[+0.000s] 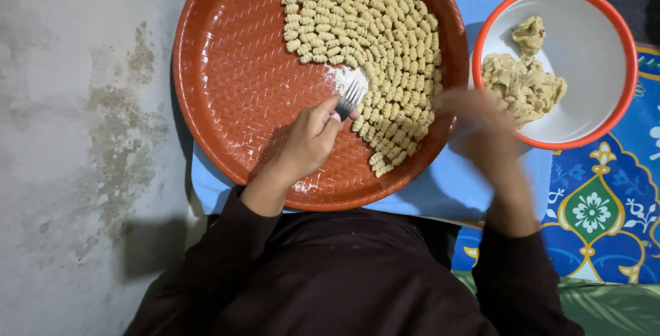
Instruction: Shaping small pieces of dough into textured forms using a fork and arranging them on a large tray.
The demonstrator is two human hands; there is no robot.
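My left hand (308, 142) grips a metal fork (349, 98) by its handle, tines resting on a floury patch of the round orange-brown woven-pattern tray (234, 81). Several small ridged dough pieces (375, 33) lie in rows over the tray's right half, right beside the tines. My right hand (481, 129) is blurred with motion between the tray's right rim and a white bowl with an orange rim (591, 102); I cannot make out whether it holds anything. A lump of beige dough (522, 81) sits in the bowl's left part.
The tray rests on a light blue cloth (440, 191). A blue patterned mat with flowers (598, 205) lies at the right. Bare grey stained floor (75, 136) spreads to the left. My dark sleeves and lap fill the bottom.
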